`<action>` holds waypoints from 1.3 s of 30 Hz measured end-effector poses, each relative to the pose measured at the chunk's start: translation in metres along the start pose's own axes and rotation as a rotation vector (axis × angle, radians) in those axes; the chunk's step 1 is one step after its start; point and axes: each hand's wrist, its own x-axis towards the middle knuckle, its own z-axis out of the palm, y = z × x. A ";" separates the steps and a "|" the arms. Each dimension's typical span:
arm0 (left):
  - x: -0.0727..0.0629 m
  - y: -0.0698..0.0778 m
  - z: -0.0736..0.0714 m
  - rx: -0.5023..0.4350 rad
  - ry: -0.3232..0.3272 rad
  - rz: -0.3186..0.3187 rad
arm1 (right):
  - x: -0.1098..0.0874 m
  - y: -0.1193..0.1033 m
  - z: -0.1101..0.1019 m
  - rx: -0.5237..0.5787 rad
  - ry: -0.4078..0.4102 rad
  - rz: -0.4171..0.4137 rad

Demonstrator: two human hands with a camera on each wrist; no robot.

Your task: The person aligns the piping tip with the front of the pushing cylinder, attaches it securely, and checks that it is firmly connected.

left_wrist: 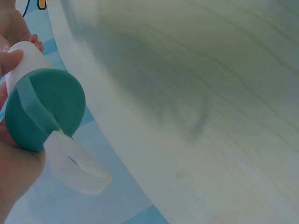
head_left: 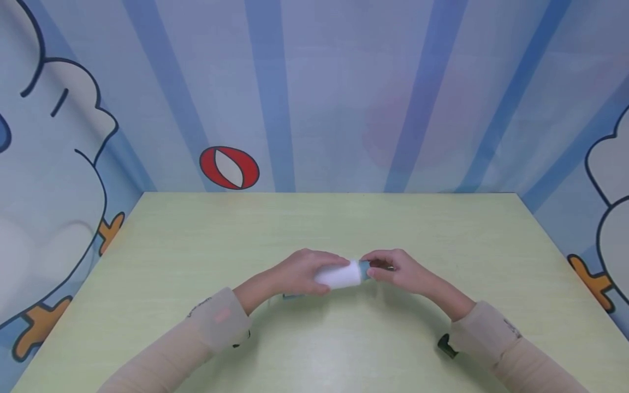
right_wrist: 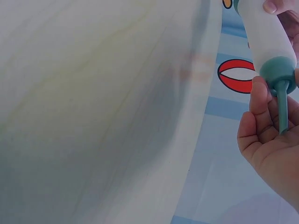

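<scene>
A person's two hands hold a white bottle sideways above the middle of a pale green worktop (head_left: 344,344). The left hand (head_left: 301,270) grips the white bottle (head_left: 339,277) round its body, thumb and fingers on opposite sides. The right hand (head_left: 403,270) has its thumb and fingers curled at the other end, pinching the teal cap (right_wrist: 277,69). From that cap a thin teal spout (right_wrist: 282,107) points into the right palm — the right wrist view shows this most clearly. The left wrist view shows the opposite end: a round teal base (left_wrist: 67,100) with a raised band across it, and a soft-looking white piece (left_wrist: 74,165) hanging from the band. Both forearms wear beige sleeves (head_left: 182,344). Behind the worktop stands a blue striped backdrop (head_left: 334,82), printed with a red-and-white ball (head_left: 249,168) — and white cartoon shapes with orange feet at either side.
</scene>
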 end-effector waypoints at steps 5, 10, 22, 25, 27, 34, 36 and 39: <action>0.000 0.000 0.001 0.016 0.010 0.010 | 0.000 0.002 0.000 0.028 0.002 0.004; 0.000 0.001 0.001 0.054 0.024 0.036 | 0.001 0.003 0.000 0.062 0.005 -0.013; 0.000 0.000 0.000 0.047 0.054 0.031 | 0.003 0.000 -0.001 0.067 -0.026 -0.005; -0.001 0.000 0.000 0.041 0.059 0.036 | 0.003 0.000 -0.001 0.013 0.009 -0.026; -0.001 0.000 0.000 0.037 0.060 0.035 | 0.004 0.000 -0.001 -0.028 0.043 -0.033; -0.001 0.000 0.001 0.038 0.049 0.030 | 0.005 -0.001 -0.002 -0.056 0.076 -0.022; 0.000 0.000 0.001 0.041 0.042 0.029 | 0.005 -0.001 -0.002 -0.055 0.069 -0.019; 0.000 0.001 0.000 0.040 0.039 0.026 | 0.005 0.000 -0.003 -0.045 0.056 -0.010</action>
